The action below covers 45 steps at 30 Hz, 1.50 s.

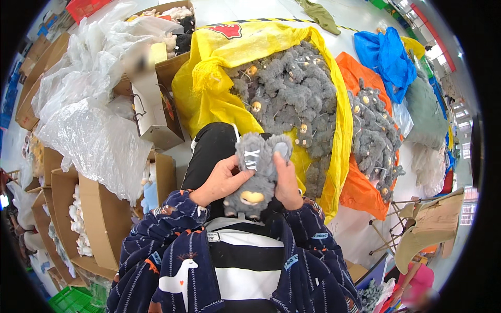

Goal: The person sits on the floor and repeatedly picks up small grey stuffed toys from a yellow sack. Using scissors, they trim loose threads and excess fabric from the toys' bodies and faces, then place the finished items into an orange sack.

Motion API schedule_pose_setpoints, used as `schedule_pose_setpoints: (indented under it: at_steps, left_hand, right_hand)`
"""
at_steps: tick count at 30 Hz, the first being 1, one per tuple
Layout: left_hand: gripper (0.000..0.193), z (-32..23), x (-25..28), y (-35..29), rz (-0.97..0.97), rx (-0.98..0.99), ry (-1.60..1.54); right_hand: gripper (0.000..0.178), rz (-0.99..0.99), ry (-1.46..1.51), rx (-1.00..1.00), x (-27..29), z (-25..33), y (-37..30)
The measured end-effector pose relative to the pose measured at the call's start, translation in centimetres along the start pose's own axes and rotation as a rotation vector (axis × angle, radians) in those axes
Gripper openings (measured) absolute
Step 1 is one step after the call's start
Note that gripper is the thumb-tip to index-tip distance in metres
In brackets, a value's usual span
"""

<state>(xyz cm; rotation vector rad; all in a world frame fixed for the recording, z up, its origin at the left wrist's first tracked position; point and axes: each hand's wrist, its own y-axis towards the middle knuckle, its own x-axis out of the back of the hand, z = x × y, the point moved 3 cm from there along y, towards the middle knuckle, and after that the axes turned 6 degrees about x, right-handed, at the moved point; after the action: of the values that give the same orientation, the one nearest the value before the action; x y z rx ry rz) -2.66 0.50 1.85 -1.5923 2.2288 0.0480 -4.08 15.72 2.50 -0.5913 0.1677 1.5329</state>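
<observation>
Over my lap I hold a grey plush toy point(255, 180), turned so that its tan muzzle points toward me. White crisscross lacing shows on its body, near my left thumb. My left hand point(223, 181) grips the toy's left side, the thumb pressing just below the lacing. On the other side, my right hand point(286, 182) is closed round the toy's edge, its thumb by a smooth light-grey patch. Fingers beneath the toy are hidden. Just ahead, a yellow sack point(203, 99) lies wide, full of similar grey plush toys point(292, 88).
More grey plush toys lie on an orange sack point(356, 188) at right, near a blue bag point(389, 62). Clear plastic sheeting point(94, 141) drapes over cardboard boxes point(107, 224) at left. A folding chair point(428, 229) stands at right, near a person in pink point(420, 284).
</observation>
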Motion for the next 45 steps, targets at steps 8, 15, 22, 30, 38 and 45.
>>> schedule_pose_setpoints:
  at_steps: [8,15,22,30,38,45]
  left_hand:
    - [0.027,-1.0,-1.0,0.0,-0.092,-0.113,0.133]
    - [0.043,-0.5,0.8,0.7,-0.098,-0.081,-0.001]
    - [0.052,-0.1,2.6,-4.6,0.081,0.218,0.016]
    - [0.04,2.5,-0.7,-0.5,0.238,0.141,0.179]
    - [0.035,2.2,-0.4,0.1,0.032,0.286,-0.44]
    - [0.033,3.9,-0.1,0.3,0.028,0.246,-0.266]
  right_hand:
    - [0.024,0.198,-0.399,0.05,1.9,0.4,-1.4]
    - [0.016,0.128,-0.511,0.21,2.5,-0.6,-1.1]
    - [0.039,0.066,0.049,0.077,3.1,0.6,-0.4]
    - [0.034,-0.102,-0.065,0.199,2.6,0.6,0.5]
    - [0.029,0.206,-0.999,0.535,1.9,3.5,-3.9]
    - [0.017,0.078,-0.839,0.418,2.3,0.9,-3.3]
